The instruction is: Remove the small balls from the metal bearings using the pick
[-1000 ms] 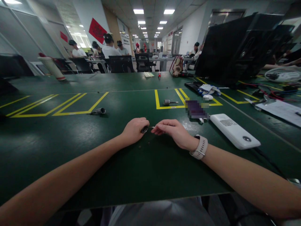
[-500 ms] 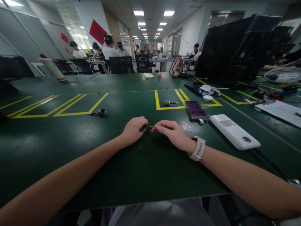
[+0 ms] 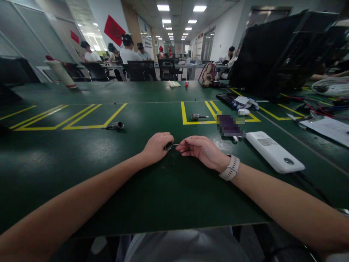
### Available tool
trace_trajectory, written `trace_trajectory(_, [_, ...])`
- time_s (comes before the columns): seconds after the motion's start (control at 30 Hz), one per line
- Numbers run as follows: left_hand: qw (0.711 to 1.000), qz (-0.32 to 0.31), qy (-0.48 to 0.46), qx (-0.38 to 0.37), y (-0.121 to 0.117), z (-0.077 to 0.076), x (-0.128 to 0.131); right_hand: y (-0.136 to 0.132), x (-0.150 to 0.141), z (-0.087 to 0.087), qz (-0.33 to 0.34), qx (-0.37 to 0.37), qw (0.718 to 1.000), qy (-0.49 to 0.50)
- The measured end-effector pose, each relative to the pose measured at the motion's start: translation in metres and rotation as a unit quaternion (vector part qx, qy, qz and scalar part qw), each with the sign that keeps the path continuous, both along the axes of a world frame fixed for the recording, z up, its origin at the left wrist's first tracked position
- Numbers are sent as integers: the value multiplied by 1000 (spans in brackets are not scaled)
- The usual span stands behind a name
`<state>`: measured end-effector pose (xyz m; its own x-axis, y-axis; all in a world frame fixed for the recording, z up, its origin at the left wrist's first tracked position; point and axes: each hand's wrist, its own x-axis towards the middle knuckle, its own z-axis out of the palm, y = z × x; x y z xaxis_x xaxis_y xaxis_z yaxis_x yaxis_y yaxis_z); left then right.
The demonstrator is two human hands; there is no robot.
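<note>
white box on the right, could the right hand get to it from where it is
Probably yes. The white box lies on the green table just right of the right hand, with bare table between them. But that hand is pinching a thin pin, so it would have to let go first.

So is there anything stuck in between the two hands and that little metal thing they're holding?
No. The left hand grips the small metal cylinder, and the right hand pinches its thin pin. Nothing sits between them.

Glossy metal cylinder [image 3: 168, 146], thin bright metal pin [image 3: 176, 145], matt green table mat [image 3: 109, 182] with dull sheen, smooth white plastic case [image 3: 274, 151], matt rubbery watch strap [image 3: 231, 168]
</note>
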<state>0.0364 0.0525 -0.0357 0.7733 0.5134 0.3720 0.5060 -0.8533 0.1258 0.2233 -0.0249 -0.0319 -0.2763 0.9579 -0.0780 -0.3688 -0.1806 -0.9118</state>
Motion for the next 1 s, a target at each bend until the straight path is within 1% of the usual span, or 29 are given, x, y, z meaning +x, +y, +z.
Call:
trace_trajectory(0.1, [999, 22, -8, -24, 1, 0, 1, -2, -1, -1, -1, 27, 1000, -10])
trace_trajectory(0.2, [997, 62, -19, -50, 2, -1, 0, -4, -2, -1, -8, 45, 999, -22])
trace_trajectory(0.3, [991, 102, -44, -81, 4, -3, -1, -6, -2, 1, -47, 52, 997, -16])
trace_trajectory(0.37, [986, 117, -62, -102, 6, -4, -2, -7, -2, 2, -82, 56, 995, -2])
trace_trajectory(0.47, [982, 122, -81, -123, 8, -4, -3, -7, -2, 2, -131, 49, 990, 6])
trace_trajectory(0.57, [980, 119, -74, -140, 7, -2, -1, -7, -4, 1, -170, 43, 984, -11])
trace_trajectory(0.63, [979, 117, -60, -156, 5, 1, 0, -8, -6, -1, -179, 63, 981, -43])
trace_trajectory(0.7, [978, 114, -46, -171, 4, 3, 0, -10, -8, -1, -176, 105, 972, -114])
trace_trajectory(0.77, [978, 108, -36, -174, 4, 5, -1, -15, -11, 1, -165, 162, 948, -219])
trace_trajectory(0.83, [982, 92, -28, -162, 4, 5, -3, -20, -16, 3, -141, 236, 907, -318])
trace_trajectory(0.87, [984, 81, -23, -155, 5, 5, -4, -23, -19, 5, -130, 286, 883, -348])
trace_trajectory(0.93, [988, 58, -9, -146, 7, 3, -7, -27, -26, 9, -97, 388, 826, -396])
trace_trajectory(0.97, [989, 46, -4, -143, 8, 2, -8, -28, -30, 11, -70, 426, 793, -430])
trace_trajectory(1.0, [990, 33, -1, -139, 10, 1, -9, -29, -34, 13, -49, 465, 754, -461])
